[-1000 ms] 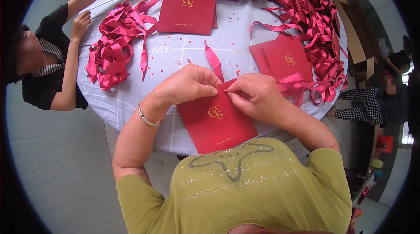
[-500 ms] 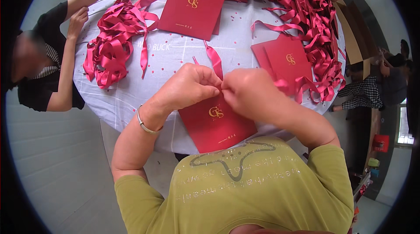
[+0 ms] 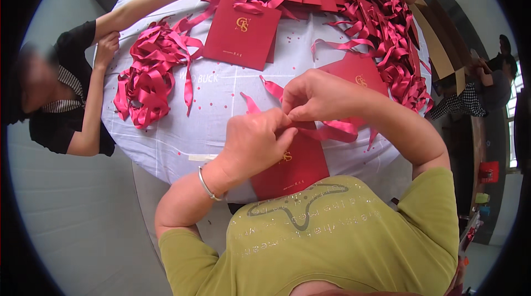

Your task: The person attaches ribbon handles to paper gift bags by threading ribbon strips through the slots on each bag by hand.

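- Head view: the left hand [image 3: 255, 142] and the right hand [image 3: 314, 97] meet fingertip to fingertip at the middle of the scene, both pinched shut on a glossy crimson satin ribbon [image 3: 332, 129].
- The ribbon runs from the pinch out to the right, and another strip of it pokes up on the far side of the hands.
- Under the hands, at the near edge of the round table with a pale dotted cloth [image 3: 221, 102], lies a flat dark red paper bag with a gold emblem [image 3: 293, 169]; the left hand covers its far end.
- The left wrist carries a thin silver bangle [image 3: 206, 184].
- Just right of the right hand lies a second flat red paper bag [image 3: 359, 77], partly hidden by that hand.
- Farther off, near the table's middle, sits a third red paper bag with a gold mark [image 3: 242, 33].
- A loose heap of red ribbons [image 3: 149, 77] lies on the left, a larger tangle of red ribbons [image 3: 392, 36] along the right rim.
- At the far left a person in a black top [image 3: 61, 102] reaches an arm across the far edge.
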Demonstrator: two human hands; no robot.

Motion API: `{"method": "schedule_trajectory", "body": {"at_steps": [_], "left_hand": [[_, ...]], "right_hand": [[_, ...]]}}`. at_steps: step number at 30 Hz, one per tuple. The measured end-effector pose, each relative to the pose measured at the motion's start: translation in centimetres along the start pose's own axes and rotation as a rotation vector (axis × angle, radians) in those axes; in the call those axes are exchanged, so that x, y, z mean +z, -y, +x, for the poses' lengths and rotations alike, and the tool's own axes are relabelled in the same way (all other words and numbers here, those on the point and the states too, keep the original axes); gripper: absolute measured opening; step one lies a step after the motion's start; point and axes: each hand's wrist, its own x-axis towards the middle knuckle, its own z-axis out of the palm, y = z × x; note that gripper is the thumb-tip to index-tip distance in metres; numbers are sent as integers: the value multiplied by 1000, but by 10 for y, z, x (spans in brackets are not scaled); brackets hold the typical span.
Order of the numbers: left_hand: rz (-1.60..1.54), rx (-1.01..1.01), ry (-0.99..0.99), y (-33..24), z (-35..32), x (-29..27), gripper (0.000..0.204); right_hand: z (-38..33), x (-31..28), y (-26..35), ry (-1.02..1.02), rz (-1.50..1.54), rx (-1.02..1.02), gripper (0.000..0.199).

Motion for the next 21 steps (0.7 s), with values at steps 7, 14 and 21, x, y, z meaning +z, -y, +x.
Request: {"method": "schedule_trajectory", "body": {"at_steps": [7,14,21], "left_hand": [[115,148,-27,-10,-7,7,19],[-97,-36,42,-3,-2,8,20],[-203,-90,102,-6,3,6,18]], "right_hand": [[32,-16,-13,407,72,187,18],[30,-3,-25,236,286,288,16],[37,-16,-34,-277,407,35,16]]}}
